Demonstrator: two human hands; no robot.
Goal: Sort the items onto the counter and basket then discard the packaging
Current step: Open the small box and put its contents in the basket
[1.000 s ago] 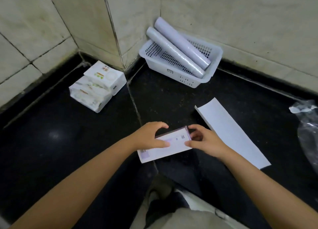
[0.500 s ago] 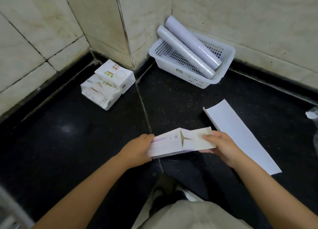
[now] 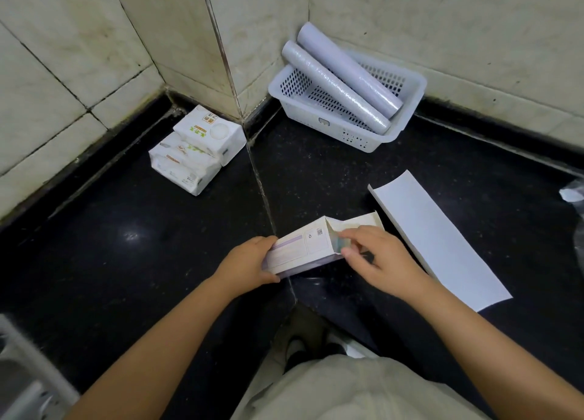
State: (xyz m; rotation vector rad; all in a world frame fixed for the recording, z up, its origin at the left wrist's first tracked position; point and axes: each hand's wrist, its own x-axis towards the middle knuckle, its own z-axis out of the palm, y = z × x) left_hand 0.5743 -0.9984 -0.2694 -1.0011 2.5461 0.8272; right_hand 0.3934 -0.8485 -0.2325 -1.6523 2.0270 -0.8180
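I hold a long white cardboard box (image 3: 303, 246) just above the black counter (image 3: 126, 261). My left hand (image 3: 249, 266) grips its left end. The box's right end flap stands open, and the fingers of my right hand (image 3: 376, 258) reach into that opening, touching something shiny inside. A white perforated basket (image 3: 354, 135) sits in the back corner with two wrapped rolls (image 3: 341, 81) lying slantwise in it. Tissue packs (image 3: 196, 154) are stacked on the counter at the back left.
A flattened white box (image 3: 439, 239) lies on the counter to the right of my hands. A piece of clear plastic wrap (image 3: 573, 195) shows at the right edge. Tiled walls close the corner behind. A metal rack edge (image 3: 19, 381) shows at the lower left.
The box's right end flap has been opened. My right hand has moved from the flap to the opening, with its fingers now inside. My left hand slid to the box's left end.
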